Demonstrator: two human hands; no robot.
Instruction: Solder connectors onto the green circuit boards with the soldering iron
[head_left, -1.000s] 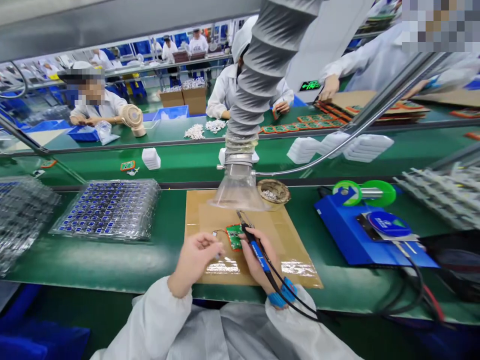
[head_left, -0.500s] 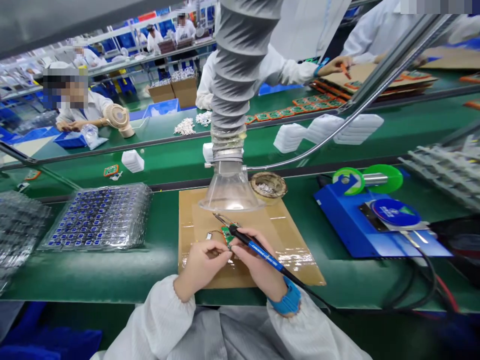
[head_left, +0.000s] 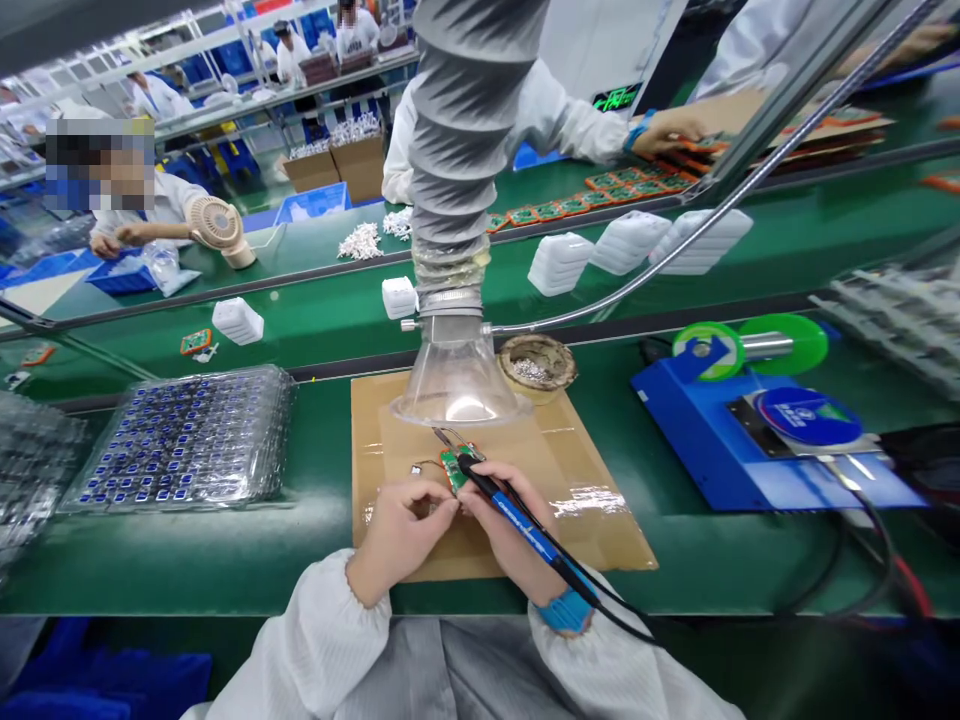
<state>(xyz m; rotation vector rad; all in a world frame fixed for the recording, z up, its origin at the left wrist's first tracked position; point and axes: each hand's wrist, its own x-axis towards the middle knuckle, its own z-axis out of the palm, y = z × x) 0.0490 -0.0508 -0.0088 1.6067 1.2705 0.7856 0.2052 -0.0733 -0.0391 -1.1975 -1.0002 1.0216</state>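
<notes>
A small green circuit board (head_left: 454,476) with an orange edge lies on the brown cardboard sheet (head_left: 592,535), a thin wire with a small white connector reaching out to its left. My left hand (head_left: 394,530) is closed in a pinch at the board's near edge; whatever sits between the fingertips is too small to make out. My right hand (head_left: 517,568) holds a blue and black soldering iron (head_left: 519,525), its tip pointing away over the board. The thumb of that hand also comes down at the board's near edge, close to my left fingertips.
A clear fume funnel (head_left: 457,375) hangs low over the board. Behind it stands a bowl (head_left: 559,378) of metal bits. A blue solder feeder (head_left: 675,420) is at right, stacked clear trays (head_left: 187,435) at left. White blocks (head_left: 559,265) lie on the conveyor; co-workers sit beyond.
The view has shifted slightly. The iron's cable now curves up beside its handle. My hands stay at the board. Across the line, a co-worker's hand has lowered to the stacked boards.
</notes>
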